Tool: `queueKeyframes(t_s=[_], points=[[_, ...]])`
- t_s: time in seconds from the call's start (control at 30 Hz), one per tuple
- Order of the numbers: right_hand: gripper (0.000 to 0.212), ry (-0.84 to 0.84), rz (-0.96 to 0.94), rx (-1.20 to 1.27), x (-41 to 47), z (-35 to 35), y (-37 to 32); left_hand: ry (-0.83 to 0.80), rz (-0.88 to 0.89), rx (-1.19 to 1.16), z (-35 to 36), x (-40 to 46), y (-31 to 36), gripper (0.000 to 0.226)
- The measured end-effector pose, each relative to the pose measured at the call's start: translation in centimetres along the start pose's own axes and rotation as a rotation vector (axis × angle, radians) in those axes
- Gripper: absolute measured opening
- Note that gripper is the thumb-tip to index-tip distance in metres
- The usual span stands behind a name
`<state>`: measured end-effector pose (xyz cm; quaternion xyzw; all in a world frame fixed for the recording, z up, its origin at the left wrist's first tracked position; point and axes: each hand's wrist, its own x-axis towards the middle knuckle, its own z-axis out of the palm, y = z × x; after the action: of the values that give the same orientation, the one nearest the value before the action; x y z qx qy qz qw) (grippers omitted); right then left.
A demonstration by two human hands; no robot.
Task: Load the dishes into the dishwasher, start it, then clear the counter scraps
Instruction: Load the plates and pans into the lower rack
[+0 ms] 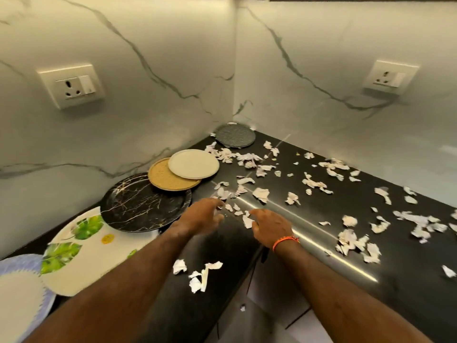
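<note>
Reaching at frame centre, we kept left hand (201, 215) and right hand (269, 227) loosely curled, grasping nothing, over paper scraps (259, 194) scattered on black counter (408, 280); scraps judged light, limp: pinch or sweep. Plates (146, 201) left, stiff: take rims.

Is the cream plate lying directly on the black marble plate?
No, the cream plate lies partly on the gold plate, and that gold plate overlaps the black marble plate.

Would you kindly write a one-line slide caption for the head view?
Both hands, left hand and right hand, reach over paper scraps on a black counter beside a row of plates.
</note>
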<state>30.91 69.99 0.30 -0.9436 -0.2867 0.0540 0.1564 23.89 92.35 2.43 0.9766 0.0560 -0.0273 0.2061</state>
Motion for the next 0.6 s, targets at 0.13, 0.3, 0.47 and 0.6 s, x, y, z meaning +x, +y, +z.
queueKeyframes(t_s=[0.13,0.3,0.47,0.6], points=[[0.039,-0.019,-0.113,-0.035,5.2,0.1,-2.5,0.031,-0.077,-0.013,-1.7,1.4,-3.2,0.049],[0.042,-0.022,-0.225,-0.042,12.5,0.8,-4.6,0.059,-0.177,-0.003,-2.9,4.5,-6.2,0.049],[0.038,-0.091,-0.350,-0.110,20.4,1.9,-5.0,0.126,-0.304,-0.049,-3.5,7.7,-8.2,0.045],[0.041,-0.091,-0.463,-0.135,26.3,3.4,-5.4,0.140,-0.385,-0.056,-3.4,10.1,-10.3,0.040]])
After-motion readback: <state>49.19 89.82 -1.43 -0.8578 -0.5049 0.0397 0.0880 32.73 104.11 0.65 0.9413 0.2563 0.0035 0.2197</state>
